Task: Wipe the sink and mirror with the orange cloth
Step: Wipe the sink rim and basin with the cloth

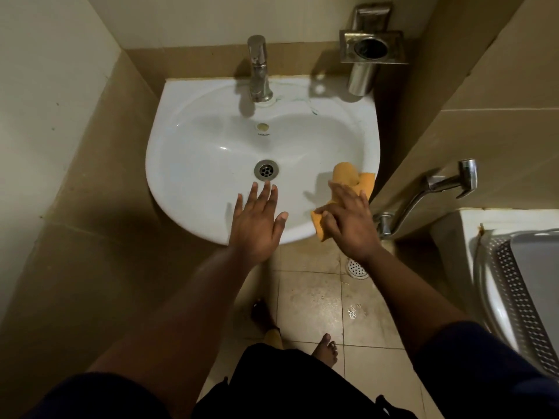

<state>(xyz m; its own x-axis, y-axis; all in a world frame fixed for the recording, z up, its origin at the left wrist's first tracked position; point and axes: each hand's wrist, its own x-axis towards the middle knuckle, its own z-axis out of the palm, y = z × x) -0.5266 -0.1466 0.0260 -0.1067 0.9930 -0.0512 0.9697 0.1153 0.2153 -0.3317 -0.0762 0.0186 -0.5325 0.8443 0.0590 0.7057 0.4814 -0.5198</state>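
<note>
We hold our left hand (257, 220) flat above the white sink (193, 164), fingers straight and spread. Our right hand (348, 220) presses the orange cloth (344, 176) on the sink's right rim, fingers straight, together. Chrome tap (258, 71) behind; beige tiled floor (311, 300).

right hand (348, 220) presses orange cloth (344, 179) on sink (187, 152).
</note>
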